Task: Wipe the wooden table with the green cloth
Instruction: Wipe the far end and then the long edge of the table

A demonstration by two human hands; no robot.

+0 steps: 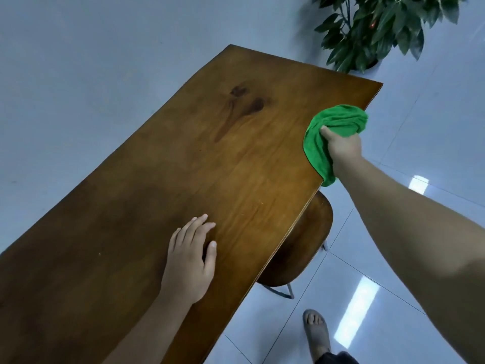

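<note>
Gripping the green cloth point(336, 127) in my right hand point(341, 147), I have it bunched in a closed fist and pressed against the right edge of the wooden table point(183, 179), right of centre in the frame. Part of the cloth hangs past that edge, its lower tail drooping toward the floor. My left hand point(189, 261) lies flat and open on the tabletop in the lower middle of the frame, fingers spread, holding nothing and bracing me. A wooden stool point(301, 245) sits tucked under the table edge below the cloth, a potted plant point(375, 30) stands beyond the far corner at the upper right, and my sandalled foot point(316, 332) shows on the tiled floor at the bottom. I judge the wiping is under way along this side, with most of the top, including the dark patch point(244, 103) toward the upper middle, yet to be covered; whether that patch is a stain or wood grain I cannot tell from here. The risks lie at the edge: with so much cloth off the table, a stroke outward would wipe air, and the loose tail could slip from my fist. The bunched cloth also touches only a narrow strip, so streaks may be missed.
</note>
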